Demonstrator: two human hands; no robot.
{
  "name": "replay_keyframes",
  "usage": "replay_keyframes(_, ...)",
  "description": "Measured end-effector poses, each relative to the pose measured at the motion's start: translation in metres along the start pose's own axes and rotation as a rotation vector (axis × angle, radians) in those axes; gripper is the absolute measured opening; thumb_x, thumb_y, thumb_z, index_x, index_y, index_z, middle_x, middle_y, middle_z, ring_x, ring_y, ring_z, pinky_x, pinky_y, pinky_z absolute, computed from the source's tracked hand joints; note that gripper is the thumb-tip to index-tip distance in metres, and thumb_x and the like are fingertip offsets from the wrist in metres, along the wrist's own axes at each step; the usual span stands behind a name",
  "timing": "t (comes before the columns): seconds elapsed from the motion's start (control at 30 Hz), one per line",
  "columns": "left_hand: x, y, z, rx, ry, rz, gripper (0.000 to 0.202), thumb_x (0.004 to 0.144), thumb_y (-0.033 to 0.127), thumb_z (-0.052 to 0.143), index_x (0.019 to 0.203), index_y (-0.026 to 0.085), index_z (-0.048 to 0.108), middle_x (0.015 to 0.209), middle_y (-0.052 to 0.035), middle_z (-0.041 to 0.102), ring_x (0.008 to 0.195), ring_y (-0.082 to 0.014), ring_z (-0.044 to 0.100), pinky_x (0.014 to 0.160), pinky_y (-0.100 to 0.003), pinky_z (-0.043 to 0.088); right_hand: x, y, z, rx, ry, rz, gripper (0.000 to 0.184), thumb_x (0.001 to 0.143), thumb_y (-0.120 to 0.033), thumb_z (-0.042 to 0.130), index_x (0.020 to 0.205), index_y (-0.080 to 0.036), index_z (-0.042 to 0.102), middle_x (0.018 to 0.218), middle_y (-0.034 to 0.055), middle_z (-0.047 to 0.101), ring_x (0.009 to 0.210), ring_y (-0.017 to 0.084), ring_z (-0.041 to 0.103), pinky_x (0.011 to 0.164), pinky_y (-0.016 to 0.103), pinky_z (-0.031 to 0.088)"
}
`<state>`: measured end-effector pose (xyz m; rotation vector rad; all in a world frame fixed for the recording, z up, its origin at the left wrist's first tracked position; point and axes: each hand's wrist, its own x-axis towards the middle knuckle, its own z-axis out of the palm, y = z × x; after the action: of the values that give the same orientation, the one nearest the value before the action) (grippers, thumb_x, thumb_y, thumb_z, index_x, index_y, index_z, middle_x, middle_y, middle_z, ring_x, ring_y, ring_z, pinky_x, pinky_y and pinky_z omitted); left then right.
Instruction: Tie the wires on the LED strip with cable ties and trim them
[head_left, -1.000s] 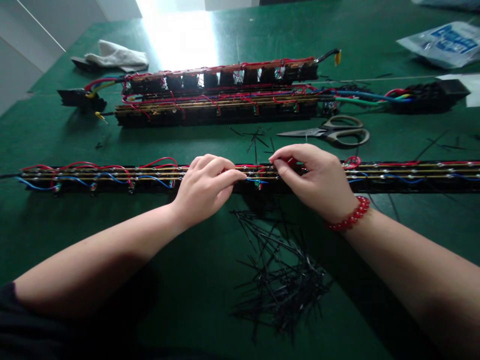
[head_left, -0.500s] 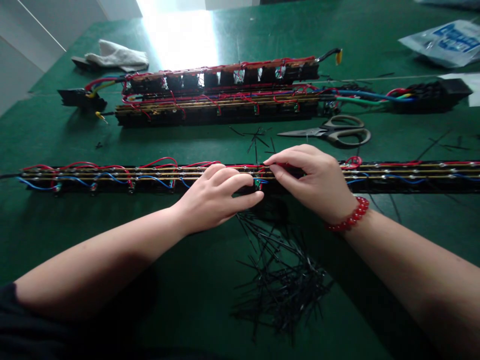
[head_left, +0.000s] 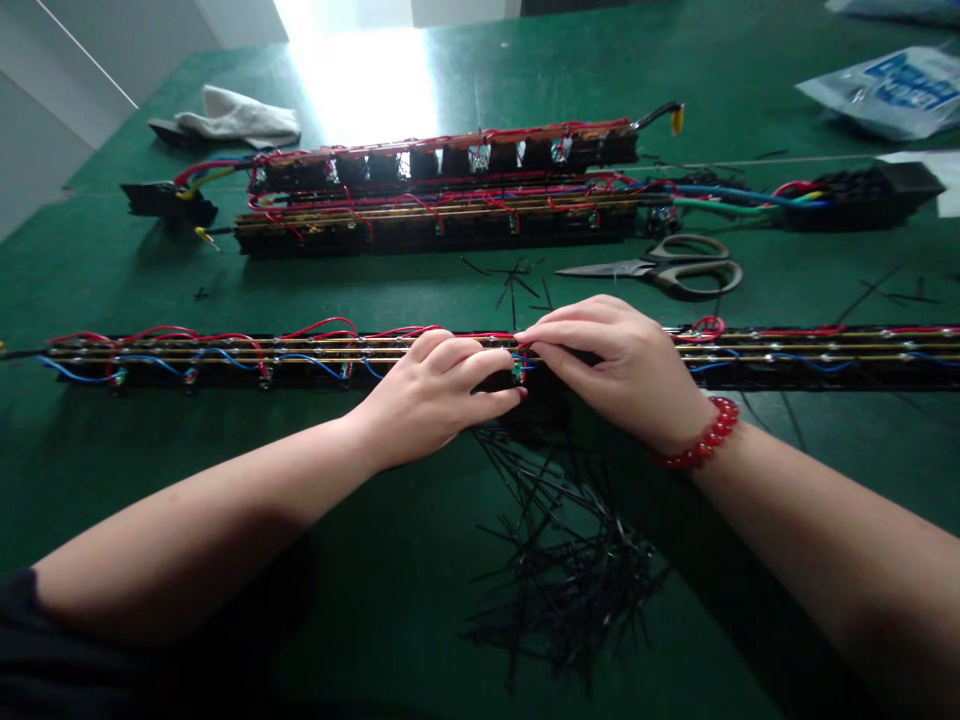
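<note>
A long black strip point(head_left: 225, 350) with brass rods, red and blue wires and small green circuit boards lies across the table in front of me. My left hand point(head_left: 450, 390) grips it near the middle, fingers bent over the top and thumb along the near side. Just to the right, my right hand point(head_left: 619, 360), with a red bead bracelet at the wrist, pinches thumb and forefinger together at a thin red wire point(head_left: 523, 349) on the strip. The fingertips partly hide the spot. A small green board point(head_left: 518, 372) shows between the two hands.
Black cable ties point(head_left: 570, 570) lie heaped on the near side. Scissors point(head_left: 660, 268) rest beyond the strip beside cut tie ends point(head_left: 514, 280). Farther back are two shorter wired strips point(head_left: 435, 225), a cloth point(head_left: 240, 117) and a plastic bag point(head_left: 892, 92).
My right fingertips have shifted slightly left, and thumb and forefinger have come closer together over the strip. My left hand stays almost in place.
</note>
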<state>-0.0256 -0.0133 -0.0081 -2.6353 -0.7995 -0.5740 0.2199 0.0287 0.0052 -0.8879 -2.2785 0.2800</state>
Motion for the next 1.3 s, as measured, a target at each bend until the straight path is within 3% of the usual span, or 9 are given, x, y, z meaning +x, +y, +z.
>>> replay_keyframes(0.3, 0.0006, 0.0008, -0.0012, 0.004, -0.009, -0.008, 0.026, 0.1, 0.02, 0.052, 0.12, 0.027, 0.068, 0.127, -0.0038, 0.067, 0.113, -0.0207, 0.053, 0.098, -0.037, 0.043, -0.0001, 0.0, -0.0002, -0.009, -0.004, -0.005, 0.02, 0.096, -0.026, 0.063, 0.101, -0.022, 0.082, 0.101, 0.0084, 0.08, 0.095, 0.026, 0.072, 0.087, 0.044, 0.057)
replay_keyframes(0.47, 0.0007, 0.0013, -0.0024, -0.018, -0.026, -0.033, 0.026, 0.099, 0.019, 0.052, 0.118, 0.028, 0.069, 0.128, -0.0043, 0.068, 0.113, -0.0214, 0.055, 0.098, -0.039, 0.044, -0.0002, -0.0006, 0.0, -0.014, -0.014, 0.023, 0.019, 0.095, -0.028, 0.062, 0.1, -0.027, 0.081, 0.102, 0.0055, 0.08, 0.096, 0.025, 0.072, 0.088, 0.044, 0.056)
replay_keyframes(1.1, 0.0018, 0.0006, -0.0005, 0.023, 0.008, -0.04, 0.021, 0.101, 0.02, 0.051, 0.098, 0.026, 0.07, 0.124, -0.0025, 0.066, 0.112, -0.0198, 0.056, 0.097, -0.037, 0.043, -0.0009, 0.0004, 0.0021, -0.032, 0.002, 0.007, 0.02, 0.096, -0.03, 0.062, 0.099, -0.027, 0.081, 0.102, 0.0052, 0.079, 0.095, 0.024, 0.072, 0.087, 0.043, 0.056)
replay_keyframes(1.3, 0.0007, -0.0022, -0.0004, -0.105, 0.029, -0.046, 0.019, 0.1, 0.023, 0.053, 0.101, 0.026, 0.072, 0.123, -0.0026, 0.069, 0.111, -0.0207, 0.057, 0.097, -0.038, 0.042, -0.0007, 0.0004, 0.0018, -0.036, 0.005, 0.005, 0.019, 0.096, -0.029, 0.062, 0.099, -0.027, 0.081, 0.101, 0.0054, 0.08, 0.095, 0.025, 0.072, 0.087, 0.043, 0.057)
